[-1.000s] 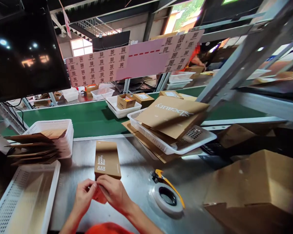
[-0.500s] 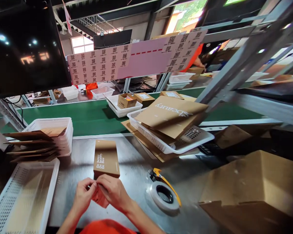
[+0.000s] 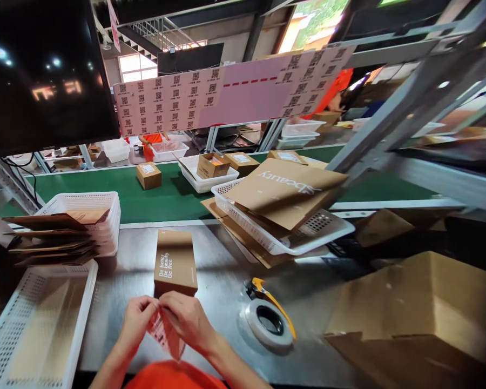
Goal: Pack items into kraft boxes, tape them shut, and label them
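Observation:
Between my two hands is a thin red-pink printed sheet (image 3: 162, 330), hanging down toward my body in a pointed fold. My left hand (image 3: 139, 319) pinches its upper left edge. My right hand (image 3: 191, 320) is closed on the right side of it, fingers bent over the top. Just beyond my fingertips lies a closed brown cardboard box (image 3: 177, 260) with white lettering. To the right of my hands a tape dispenser (image 3: 269, 324) with a yellow handle and a roll of clear tape lies on the metal table (image 3: 222, 292).
Left are a white basket (image 3: 89, 294), flattened cardboard (image 3: 56, 240) and stacked baskets (image 3: 112, 229). A tilted basket (image 3: 328, 232) bears brown cardboard mailers (image 3: 283, 194). A large carton (image 3: 413, 308) stands right. Small boxes (image 3: 149, 176) are on the green conveyor (image 3: 85, 186); a monitor (image 3: 44, 81) hangs upper left.
The red-pink sheet has spread wider and hangs lower between my hands. A small box has appeared on the conveyor, left of the white basket there. The view has shifted slightly.

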`<action>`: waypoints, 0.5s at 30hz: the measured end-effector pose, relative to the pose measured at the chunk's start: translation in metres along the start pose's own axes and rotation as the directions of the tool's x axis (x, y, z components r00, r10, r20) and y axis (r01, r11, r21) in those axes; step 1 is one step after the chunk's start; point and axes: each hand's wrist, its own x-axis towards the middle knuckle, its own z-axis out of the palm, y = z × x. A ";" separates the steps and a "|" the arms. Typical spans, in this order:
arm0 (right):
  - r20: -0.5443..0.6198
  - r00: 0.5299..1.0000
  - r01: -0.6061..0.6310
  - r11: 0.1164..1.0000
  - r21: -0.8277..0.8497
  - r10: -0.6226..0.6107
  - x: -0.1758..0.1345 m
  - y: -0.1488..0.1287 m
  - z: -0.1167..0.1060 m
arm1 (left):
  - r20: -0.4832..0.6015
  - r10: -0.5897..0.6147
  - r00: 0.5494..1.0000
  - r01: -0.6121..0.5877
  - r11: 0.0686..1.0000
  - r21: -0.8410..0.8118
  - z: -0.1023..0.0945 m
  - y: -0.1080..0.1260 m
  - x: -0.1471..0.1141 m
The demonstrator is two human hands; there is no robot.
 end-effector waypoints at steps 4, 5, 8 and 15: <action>0.002 0.999 -0.037 0.998 0.045 0.037 0.000 0.000 -0.001 | 0.019 0.009 1.000 -0.009 1.000 -0.007 0.000 -0.003 0.000; 0.009 0.996 -0.085 0.992 0.088 0.085 0.001 0.000 -0.001 | 0.027 0.014 1.000 -0.014 1.000 -0.007 0.000 -0.004 0.000; 0.031 0.968 -0.249 0.939 0.236 0.249 0.004 0.001 -0.003 | 0.064 0.036 0.997 -0.037 0.999 0.008 0.000 -0.004 0.001; 0.130 0.979 -0.187 0.952 0.243 0.159 0.009 0.003 -0.017 | 0.210 -0.008 0.978 0.022 0.998 -0.063 -0.005 0.004 0.002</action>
